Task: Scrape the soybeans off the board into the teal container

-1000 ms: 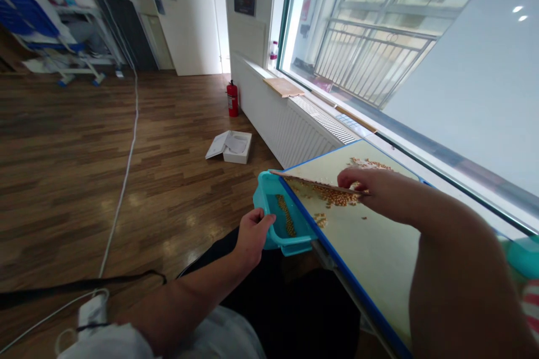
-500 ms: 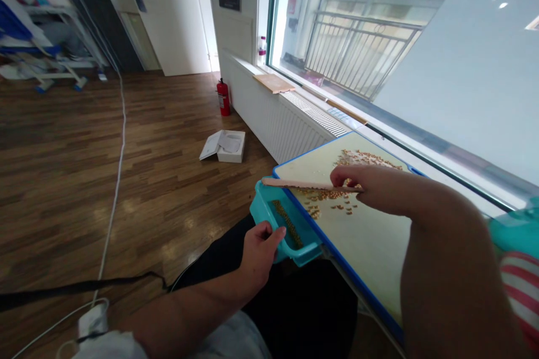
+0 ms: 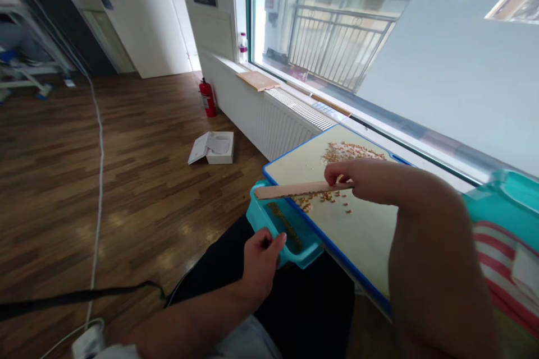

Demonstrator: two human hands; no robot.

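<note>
My left hand grips the near rim of a teal plastic tray held below the edge of a pale table with a blue border. A line of small brown grains lies inside the tray. My right hand is closed on one end of a flat wooden stick that reaches left over the table edge above the tray. Small brown grains lie scattered just under the stick, and a larger patch of grains sits farther back on the table.
A teal container with a red-and-white striped cloth stands at the right. On the wooden floor lie an open white box, a red fire extinguisher by the radiator, and a white cable. A window runs along the right.
The view has swung right. My right hand has drawn the stick toward the table edge, pushing grains toward the tray. My left hand keeps hold of the tray.
</note>
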